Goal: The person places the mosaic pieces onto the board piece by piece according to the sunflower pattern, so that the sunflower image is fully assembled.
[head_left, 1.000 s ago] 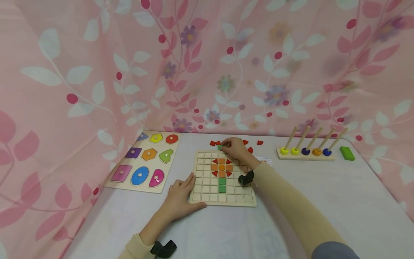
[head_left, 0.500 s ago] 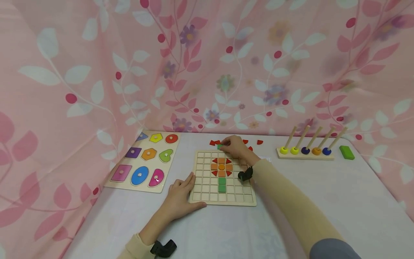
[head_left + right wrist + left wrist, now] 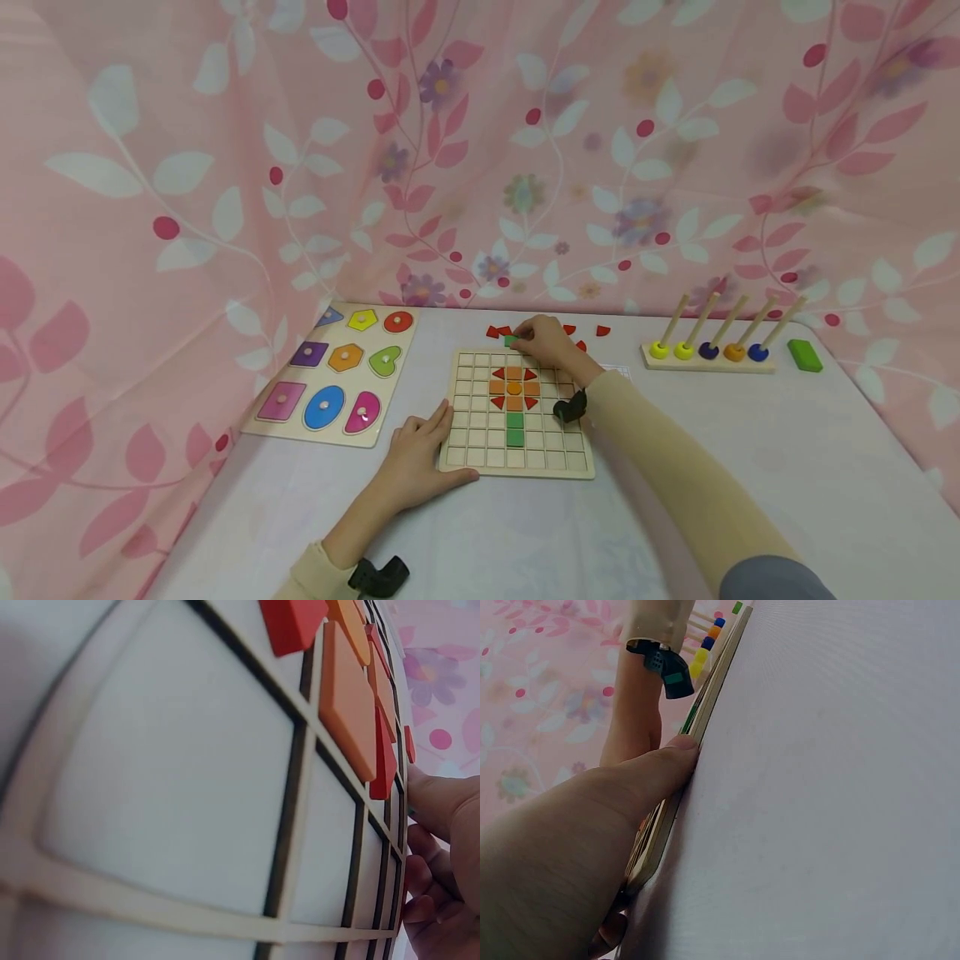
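A wooden grid board [image 3: 472, 457] lies on the table, with an orange cross of square tiles [image 3: 513, 402], a round orange piece in its middle, red wedge pieces [image 3: 531, 402] round it and two green square tiles [image 3: 515, 437] below. Past the board's far edge, my right hand [image 3: 547, 342] pinches a green square tile [image 3: 510, 341], mostly covered by the fingertips. Its thumb and curled fingers [image 3: 431, 874] show in the right wrist view. My left hand [image 3: 414, 467] rests at the board's near left corner, fingers along the left side, thumb [image 3: 664, 766] on the near edge.
Several loose red pieces [image 3: 603, 331] lie behind the board. To the left is a knobbed shape puzzle [image 3: 251, 428]. At right stand a pegged bead stacker [image 3: 708, 365] and a green block [image 3: 805, 355]. A printed sheet [image 3: 620, 371] shows partly behind the right arm.
The right hand has shifted very slightly and stays at the green tile past the far edge. My left hand and the board keep their places.
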Tool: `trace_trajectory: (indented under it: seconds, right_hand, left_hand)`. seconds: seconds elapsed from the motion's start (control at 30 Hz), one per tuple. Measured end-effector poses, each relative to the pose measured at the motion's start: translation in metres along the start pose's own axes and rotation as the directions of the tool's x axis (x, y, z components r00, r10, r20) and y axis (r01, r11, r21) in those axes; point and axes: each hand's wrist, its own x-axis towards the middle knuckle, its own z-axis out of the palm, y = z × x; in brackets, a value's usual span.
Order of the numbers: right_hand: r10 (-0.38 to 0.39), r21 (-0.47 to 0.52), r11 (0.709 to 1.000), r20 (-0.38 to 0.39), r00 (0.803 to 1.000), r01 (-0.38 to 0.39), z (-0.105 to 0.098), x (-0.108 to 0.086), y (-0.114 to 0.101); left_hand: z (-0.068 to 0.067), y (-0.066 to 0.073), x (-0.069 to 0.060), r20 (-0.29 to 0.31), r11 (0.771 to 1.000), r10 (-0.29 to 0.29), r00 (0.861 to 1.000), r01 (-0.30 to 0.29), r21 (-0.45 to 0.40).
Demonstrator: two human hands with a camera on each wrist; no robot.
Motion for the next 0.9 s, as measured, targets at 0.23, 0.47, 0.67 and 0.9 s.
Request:
trace_trajectory:
  seconds: [0.23,0.47,0.67,0.9]
  right_hand:
    - [-0.032,-0.027,0.999,-0.007,0.999,0.032,-0.001,-0.003,-0.004]
    - [-0.071,-0.047,0.996,-0.019,0.997,0.071,-0.001,-0.005,-0.006]
    - [-0.065,-0.025,0.998,-0.019,0.998,0.064,-0.003,-0.008,-0.005]
    - [-0.102,-0.018,0.995,-0.06,0.993,0.102,-0.003,-0.027,-0.009]
  left_hand:
    - [0.0,0.0,0.0,-0.001,1.0,-0.003,1.0,0.003,-0.003]
    - [-0.001,0.0,0.001,0.004,1.0,-0.003,1.0,0.003,-0.006]
    - [0.001,-0.002,0.0,-0.001,1.0,0.009,1.0,-0.009,0.001]
    - [-0.001,0.001,-0.001,-0.001,1.0,-0.003,1.0,0.003,-0.011]
